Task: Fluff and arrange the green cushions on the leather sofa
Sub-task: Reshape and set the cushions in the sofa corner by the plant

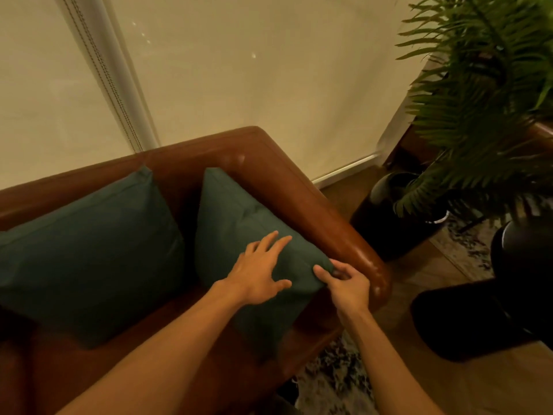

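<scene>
Two dark green cushions stand on the brown leather sofa point(302, 187). The left cushion point(89, 253) leans against the backrest. The right cushion point(236, 217) leans against the sofa's right armrest. My left hand point(257, 274) lies flat on the right cushion's face with fingers spread. My right hand point(344, 280) pinches the near top corner of that same cushion, right beside the armrest.
A large fern in a dark pot point(398, 217) stands on the floor right of the armrest. A dark round object point(520, 265) sits at the far right. Pale blinds point(239, 70) hang behind the sofa. A patterned rug point(335, 381) lies by the sofa's front corner.
</scene>
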